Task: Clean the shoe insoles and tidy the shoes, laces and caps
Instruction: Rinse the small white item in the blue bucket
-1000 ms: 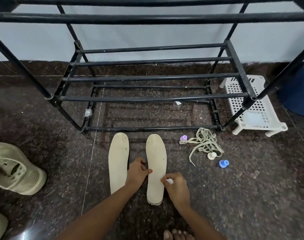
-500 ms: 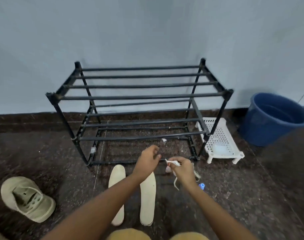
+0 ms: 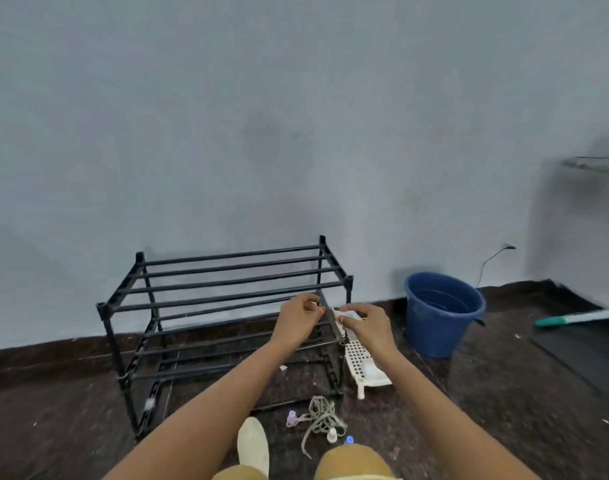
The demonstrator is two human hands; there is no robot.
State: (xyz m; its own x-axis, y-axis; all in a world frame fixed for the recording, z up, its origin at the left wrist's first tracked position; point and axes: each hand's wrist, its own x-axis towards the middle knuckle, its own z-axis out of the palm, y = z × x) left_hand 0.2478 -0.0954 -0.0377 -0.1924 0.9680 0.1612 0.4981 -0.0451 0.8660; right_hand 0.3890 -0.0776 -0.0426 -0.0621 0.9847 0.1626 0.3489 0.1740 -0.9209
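Both hands are raised in front of the black shoe rack (image 3: 206,299). My right hand (image 3: 367,327) pinches a small white piece, seemingly a wipe or tissue (image 3: 346,315). My left hand (image 3: 299,320) is close beside it, fingertips curled toward the same white piece; whether it touches it is unclear. On the dark floor below lies one cream insole (image 3: 252,445), partly hidden by my knee. A tangle of beige laces (image 3: 320,419) lies to its right with a purple cap (image 3: 291,415), a white cap (image 3: 331,435) and a blue cap (image 3: 348,439) around it.
A white perforated stool (image 3: 360,365) lies beside the rack's right end. A blue bucket (image 3: 441,313) stands against the wall further right. A green-and-white handle (image 3: 580,318) and a dark mat (image 3: 587,351) are at the far right. My knees (image 3: 355,462) fill the bottom edge.
My view has risen and pulled back from the floor. Both hands lifted off the insoles to rack height, the right still holding the white piece. The shoe at left has left the view.
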